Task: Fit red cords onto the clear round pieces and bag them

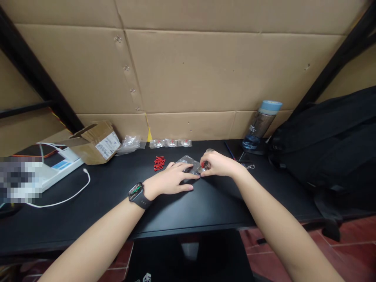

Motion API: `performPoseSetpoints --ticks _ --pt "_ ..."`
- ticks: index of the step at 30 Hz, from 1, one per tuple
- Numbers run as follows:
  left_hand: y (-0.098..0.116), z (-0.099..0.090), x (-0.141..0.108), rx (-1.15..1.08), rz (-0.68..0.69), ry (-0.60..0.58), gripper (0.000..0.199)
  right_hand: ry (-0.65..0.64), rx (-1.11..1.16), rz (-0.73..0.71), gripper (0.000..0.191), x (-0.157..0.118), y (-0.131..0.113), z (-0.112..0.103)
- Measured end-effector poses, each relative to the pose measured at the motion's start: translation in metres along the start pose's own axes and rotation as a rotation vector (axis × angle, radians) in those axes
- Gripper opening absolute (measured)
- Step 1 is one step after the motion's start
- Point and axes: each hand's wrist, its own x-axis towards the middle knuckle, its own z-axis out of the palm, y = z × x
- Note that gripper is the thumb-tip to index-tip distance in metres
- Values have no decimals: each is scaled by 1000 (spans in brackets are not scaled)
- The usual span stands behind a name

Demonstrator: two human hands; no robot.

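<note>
My left hand (172,178), with a black watch (136,192) on the wrist, lies palm down with its fingers spread over a small clear plastic bag (188,159). Just right of it, my right hand (219,163) pinches a small round silvery piece with a bit of red (202,169) at the bag's edge. My fingers hide part of this piece. Beyond my left hand lies a bunch of red cords (159,163). Three bagged round silvery pieces with red parts (172,143) form a row along the cardboard wall.
At the left are an open cardboard box (96,143), clear plastic bags (131,144), a power strip (63,171) and a white cable (88,180). A water bottle (260,127), a small metal clasp (251,167) and a black backpack (329,152) are at the right.
</note>
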Motion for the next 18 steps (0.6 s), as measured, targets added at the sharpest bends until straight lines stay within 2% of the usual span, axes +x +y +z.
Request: performPoseSetpoints --ticks 8,13,18 --pt "-1 0 0 -13 25 2 46 -78 263 17 30 -1 -3 -1" --pt "-2 -1 0 -40 25 0 45 71 80 24 30 6 -3 4" --pt "-4 -4 -2 -18 -5 -22 43 194 27 72 37 14 2 22"
